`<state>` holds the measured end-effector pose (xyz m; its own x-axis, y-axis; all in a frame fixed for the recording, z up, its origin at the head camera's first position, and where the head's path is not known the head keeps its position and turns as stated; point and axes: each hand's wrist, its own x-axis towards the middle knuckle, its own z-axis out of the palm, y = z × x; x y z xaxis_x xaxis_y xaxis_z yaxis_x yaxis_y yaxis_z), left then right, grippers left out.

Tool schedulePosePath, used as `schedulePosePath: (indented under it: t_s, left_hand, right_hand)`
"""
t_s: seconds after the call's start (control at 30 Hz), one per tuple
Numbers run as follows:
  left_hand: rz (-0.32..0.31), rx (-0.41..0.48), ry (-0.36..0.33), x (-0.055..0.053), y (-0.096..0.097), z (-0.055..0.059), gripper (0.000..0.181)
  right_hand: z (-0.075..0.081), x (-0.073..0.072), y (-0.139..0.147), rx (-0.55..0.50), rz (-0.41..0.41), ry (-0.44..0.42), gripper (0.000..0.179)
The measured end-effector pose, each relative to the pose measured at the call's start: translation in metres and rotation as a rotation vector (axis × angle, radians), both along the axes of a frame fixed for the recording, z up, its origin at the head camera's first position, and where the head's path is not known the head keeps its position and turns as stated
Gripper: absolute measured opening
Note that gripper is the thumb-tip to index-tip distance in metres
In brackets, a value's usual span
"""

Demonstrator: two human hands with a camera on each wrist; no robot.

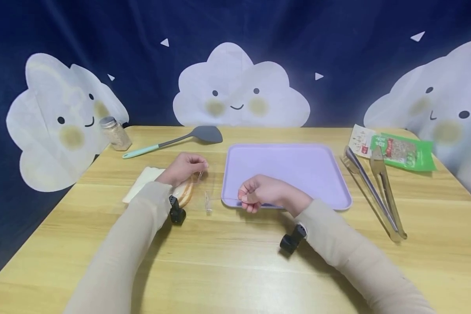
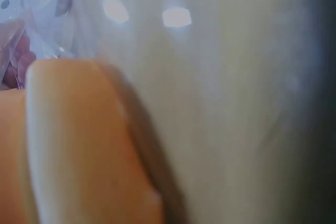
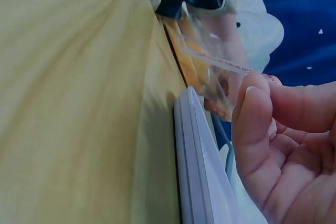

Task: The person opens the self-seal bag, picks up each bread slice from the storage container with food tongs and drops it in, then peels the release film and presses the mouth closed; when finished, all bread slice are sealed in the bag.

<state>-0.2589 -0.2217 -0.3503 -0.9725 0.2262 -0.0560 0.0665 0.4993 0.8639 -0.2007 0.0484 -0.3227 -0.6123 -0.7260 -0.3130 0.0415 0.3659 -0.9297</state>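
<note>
Slices of bread with orange-brown crust (image 1: 187, 192) lie in a clear plastic bag (image 3: 210, 39) at the left of the table. My left hand (image 1: 183, 169) is over the bread and pinches the bag near its opening. Close up, the crust (image 2: 79, 140) fills the lower left of the left wrist view. My right hand (image 1: 264, 192), above the tray's front left edge, pinches the end of a thin clear strip with red print (image 3: 220, 63). The strip stretches taut from the bag to my right thumb and finger. A pale flat piece (image 1: 147, 178) shows beside my left wrist.
A lilac tray (image 1: 286, 168) lies at the centre. Metal tongs (image 1: 382, 192) and a green-and-white packet (image 1: 404, 150) are at the right. Behind the bread lie a grey spatula with a mint handle (image 1: 141, 151) and a jar with a metal lid (image 1: 117, 134).
</note>
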Motion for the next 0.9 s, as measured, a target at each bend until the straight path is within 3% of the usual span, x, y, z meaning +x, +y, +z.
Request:
schedulePosePath:
  t_s: [0.2,0.4,0.63,0.9]
  left_hand:
    - [0.008,-0.071,-0.012,-0.002,0.002,0.003,0.020]
    - [0.045,0.029,-0.103,-0.008,0.007,0.005,0.022]
    - [0.048,-0.080,0.014,-0.013,0.008,0.010,0.020]
    - [0.025,0.060,-0.095,-0.018,0.014,0.004,0.024]
  right_hand:
    - [-0.002,0.009,0.009,-0.020,0.033,-0.017,0.010]
    - [-0.007,0.017,0.022,-0.051,0.036,-0.039,0.010]
    - [-0.002,0.028,0.034,-0.114,0.055,-0.056,0.007]
    - [0.003,0.038,0.037,-0.171,0.144,-0.048,0.011]
